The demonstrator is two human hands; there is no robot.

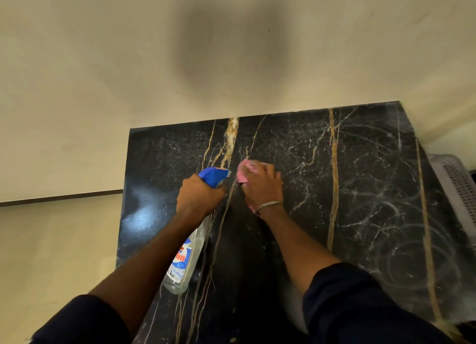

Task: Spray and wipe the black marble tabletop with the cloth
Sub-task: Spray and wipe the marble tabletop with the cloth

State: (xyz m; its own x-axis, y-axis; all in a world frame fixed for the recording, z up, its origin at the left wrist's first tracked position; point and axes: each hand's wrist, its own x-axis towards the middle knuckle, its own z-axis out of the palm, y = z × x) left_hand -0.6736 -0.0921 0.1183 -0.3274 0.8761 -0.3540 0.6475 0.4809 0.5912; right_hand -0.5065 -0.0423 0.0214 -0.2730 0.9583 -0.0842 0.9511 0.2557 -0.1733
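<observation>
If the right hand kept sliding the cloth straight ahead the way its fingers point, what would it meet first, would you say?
Nothing on the marble tabletop lies ahead of the right hand and pink cloth; the first thing in line looks to be the tabletop's far edge at the cream wall.

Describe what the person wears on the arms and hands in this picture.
Both arms have dark navy sleeves pushed up, leaving the forearms bare. The right hand has a thin silver bangle at the wrist. The left hand is bare, with no gloves, rings or watch visible.

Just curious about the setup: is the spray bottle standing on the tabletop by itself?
No, the left hand grips the spray bottle by its blue trigger head, holding it tilted over the black marble tabletop.
</observation>
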